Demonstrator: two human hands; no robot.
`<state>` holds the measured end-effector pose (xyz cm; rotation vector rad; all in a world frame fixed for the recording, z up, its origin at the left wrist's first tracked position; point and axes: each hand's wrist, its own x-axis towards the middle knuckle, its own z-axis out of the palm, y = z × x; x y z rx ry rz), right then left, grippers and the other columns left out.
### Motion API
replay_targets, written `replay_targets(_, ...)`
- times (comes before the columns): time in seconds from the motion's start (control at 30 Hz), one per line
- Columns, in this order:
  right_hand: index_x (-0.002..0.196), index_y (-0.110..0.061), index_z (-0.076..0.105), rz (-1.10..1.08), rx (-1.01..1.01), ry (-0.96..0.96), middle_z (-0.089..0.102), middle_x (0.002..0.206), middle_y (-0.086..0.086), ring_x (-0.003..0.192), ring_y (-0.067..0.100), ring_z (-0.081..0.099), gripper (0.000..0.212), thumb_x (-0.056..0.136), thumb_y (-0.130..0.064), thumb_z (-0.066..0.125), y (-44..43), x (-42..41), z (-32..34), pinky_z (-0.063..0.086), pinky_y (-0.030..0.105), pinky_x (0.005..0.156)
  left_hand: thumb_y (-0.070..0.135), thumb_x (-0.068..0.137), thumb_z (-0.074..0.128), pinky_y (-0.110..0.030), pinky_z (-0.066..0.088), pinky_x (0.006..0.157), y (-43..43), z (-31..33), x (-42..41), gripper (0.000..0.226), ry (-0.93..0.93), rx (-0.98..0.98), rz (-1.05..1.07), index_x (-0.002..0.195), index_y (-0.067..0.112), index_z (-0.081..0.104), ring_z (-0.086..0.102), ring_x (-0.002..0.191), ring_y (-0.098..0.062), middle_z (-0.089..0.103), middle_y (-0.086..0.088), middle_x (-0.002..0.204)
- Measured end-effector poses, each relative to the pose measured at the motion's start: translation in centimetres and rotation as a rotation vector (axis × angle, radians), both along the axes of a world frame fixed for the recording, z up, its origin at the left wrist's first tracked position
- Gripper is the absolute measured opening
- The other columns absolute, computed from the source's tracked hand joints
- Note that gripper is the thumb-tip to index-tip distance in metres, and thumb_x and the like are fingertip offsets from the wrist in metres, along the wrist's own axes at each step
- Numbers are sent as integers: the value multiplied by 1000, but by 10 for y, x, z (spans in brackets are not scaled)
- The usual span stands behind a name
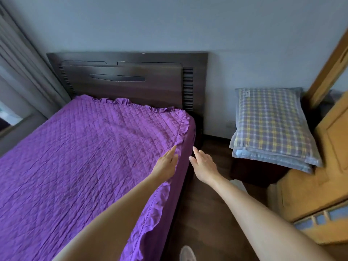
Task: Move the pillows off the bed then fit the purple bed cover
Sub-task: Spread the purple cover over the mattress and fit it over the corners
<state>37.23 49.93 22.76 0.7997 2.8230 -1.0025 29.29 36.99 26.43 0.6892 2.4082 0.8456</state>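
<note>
The purple quilted bed cover (84, 157) with a ruffled border lies spread over the whole bed, up to the dark wooden headboard (130, 81). My left hand (166, 163) rests flat on the cover's right edge near the ruffle, fingers straight. My right hand (202, 164) hovers open just off the bed's right side, over the floor, holding nothing. Two plaid pillows (273, 127) lie stacked on a dark bedside stand to the right of the bed.
A dark wood floor (211, 213) runs along the bed's right side. A wooden door (331, 157) stands at the far right. Curtains (22, 72) hang at the left by a window. My shoe tip (187, 254) shows at the bottom.
</note>
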Motion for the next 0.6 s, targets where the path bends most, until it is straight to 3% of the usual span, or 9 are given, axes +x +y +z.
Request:
replay_targets(0.17,149,-18,16,-12,-18,-7,26,153,7,138,32,23,53,101,-39,24,49,-56,-10,31,50,107,32,101,27,-34,26,110,49,-9,-59,48,7,-32,-25,148,31,18,27,140,-19,27,1,154)
replay_targets(0.47,149,-17,18,23,-88,-70,29,151,9,139,31,25,53,101,-39,24,123,-115,-41,32,48,107,36,99,27,-37,36,106,123,-33,-114,49,-96,-54,57,147,31,22,42,130,-23,38,-3,148)
replay_targets(0.6,149,-18,19,65,-119,-84,30,150,8,138,30,26,52,101,-38,25,161,-136,-55,32,48,107,36,100,27,-36,34,107,159,-46,-135,49,-91,-93,112,148,29,22,39,133,-23,34,-2,151)
